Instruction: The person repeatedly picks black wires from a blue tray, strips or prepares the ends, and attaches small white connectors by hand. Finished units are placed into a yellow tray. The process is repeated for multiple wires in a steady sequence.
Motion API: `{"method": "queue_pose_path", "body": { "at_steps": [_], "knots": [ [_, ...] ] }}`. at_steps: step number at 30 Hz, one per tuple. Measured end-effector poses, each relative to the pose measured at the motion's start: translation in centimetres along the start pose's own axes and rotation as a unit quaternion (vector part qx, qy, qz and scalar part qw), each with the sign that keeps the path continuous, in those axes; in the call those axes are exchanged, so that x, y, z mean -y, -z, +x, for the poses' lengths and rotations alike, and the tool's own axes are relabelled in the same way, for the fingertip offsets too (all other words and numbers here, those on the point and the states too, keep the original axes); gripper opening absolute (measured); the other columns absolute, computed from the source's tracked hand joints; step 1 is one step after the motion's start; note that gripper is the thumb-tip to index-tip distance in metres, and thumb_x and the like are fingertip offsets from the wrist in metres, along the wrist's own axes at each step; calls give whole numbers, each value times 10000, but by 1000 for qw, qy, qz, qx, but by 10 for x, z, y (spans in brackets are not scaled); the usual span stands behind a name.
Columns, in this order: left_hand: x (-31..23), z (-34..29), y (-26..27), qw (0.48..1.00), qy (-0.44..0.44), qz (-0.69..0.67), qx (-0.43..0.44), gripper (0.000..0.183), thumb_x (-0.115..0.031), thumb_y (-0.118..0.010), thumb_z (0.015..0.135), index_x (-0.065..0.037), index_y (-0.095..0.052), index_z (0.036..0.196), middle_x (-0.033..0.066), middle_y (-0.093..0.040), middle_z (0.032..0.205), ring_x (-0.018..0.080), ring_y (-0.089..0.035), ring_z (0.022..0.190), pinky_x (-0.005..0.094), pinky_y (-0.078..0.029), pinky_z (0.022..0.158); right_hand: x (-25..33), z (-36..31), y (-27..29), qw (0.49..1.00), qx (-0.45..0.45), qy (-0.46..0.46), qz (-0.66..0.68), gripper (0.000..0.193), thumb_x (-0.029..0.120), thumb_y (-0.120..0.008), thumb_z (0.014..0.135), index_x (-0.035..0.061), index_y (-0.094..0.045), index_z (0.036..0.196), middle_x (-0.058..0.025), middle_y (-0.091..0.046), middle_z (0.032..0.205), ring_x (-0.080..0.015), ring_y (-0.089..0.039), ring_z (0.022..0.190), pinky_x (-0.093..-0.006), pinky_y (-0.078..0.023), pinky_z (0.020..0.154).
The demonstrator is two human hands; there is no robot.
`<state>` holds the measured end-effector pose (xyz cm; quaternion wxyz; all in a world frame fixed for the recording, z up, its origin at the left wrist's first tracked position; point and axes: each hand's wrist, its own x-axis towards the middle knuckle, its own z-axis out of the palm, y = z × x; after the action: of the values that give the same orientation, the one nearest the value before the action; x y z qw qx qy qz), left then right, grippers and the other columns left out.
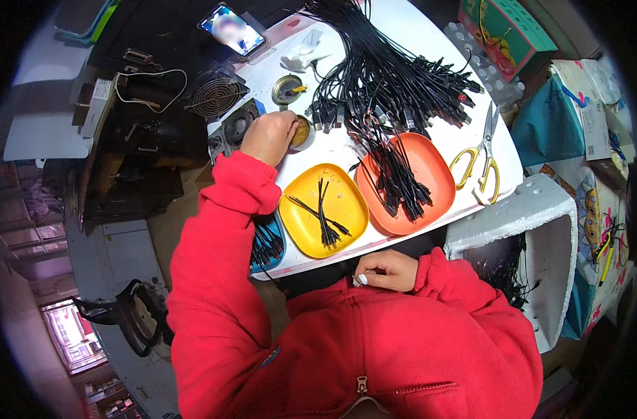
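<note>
My left hand (pixel 268 138) reaches to a small round metal tin (pixel 301 131) with yellowish-brown stuff inside; its fingers close at the tin's left rim. My right hand (pixel 389 271) rests by the table's front edge against my jacket, fingers curled, with something white at the fingertips that I cannot make out. Between the hands sits a yellow tray (pixel 297 234) holding several short black cables (pixel 327 227). An orange tray (pixel 440 185) beside it carries a bundle of black cables (pixel 398 174). More black cable ends lie in a blue tray (pixel 278 260) under my left sleeve.
A large heap of black USB cables (pixel 381 77) covers the table's far side. Yellow-handled scissors (pixel 480 157) lie at the right. Behind the tin are a second round tin (pixel 288 89) and a lit phone (pixel 232 29). A white foam box (pixel 550 244) stands right of the table.
</note>
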<state>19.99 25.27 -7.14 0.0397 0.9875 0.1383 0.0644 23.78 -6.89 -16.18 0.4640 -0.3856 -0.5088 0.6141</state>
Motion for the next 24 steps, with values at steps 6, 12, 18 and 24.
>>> {"method": "queue_pose_path", "body": {
  "at_steps": [6,12,18,24],
  "knots": [
    [0,4,-3,1000,9,2,0,108,-97,-630,836,10,-637,829,189,-635,748,355,-629,702,409,-500,640,-4,0,-1,999,-10,25,43,153,151,-542,944,34,-633,984,-30,-601,814,-99,-492,701,-247,-426,648],
    [-3,5,-10,1000,26,1,-11,111,-99,-636,834,11,-654,838,195,-638,750,354,-632,695,403,-504,644,-1,0,1,998,-7,26,52,160,152,-535,951,28,-631,985,-23,-607,839,-89,-494,723,-237,-426,668],
    [-5,2,-10,999,34,-11,-20,113,-98,-635,838,11,-653,861,201,-638,756,361,-632,703,406,-500,642,-1,-1,2,999,11,2,51,164,138,-513,962,12,-614,989,-57,-629,902,-134,-556,826,-264,-450,767],
    [-5,-15,12,998,27,-35,-38,130,-120,-622,854,9,-601,846,203,-632,778,379,-622,732,433,-493,650,-3,-1,-2,998,-1,3,62,151,133,-526,946,28,-624,993,-21,-611,864,-91,-513,757,-232,-430,696]
  ]
}}
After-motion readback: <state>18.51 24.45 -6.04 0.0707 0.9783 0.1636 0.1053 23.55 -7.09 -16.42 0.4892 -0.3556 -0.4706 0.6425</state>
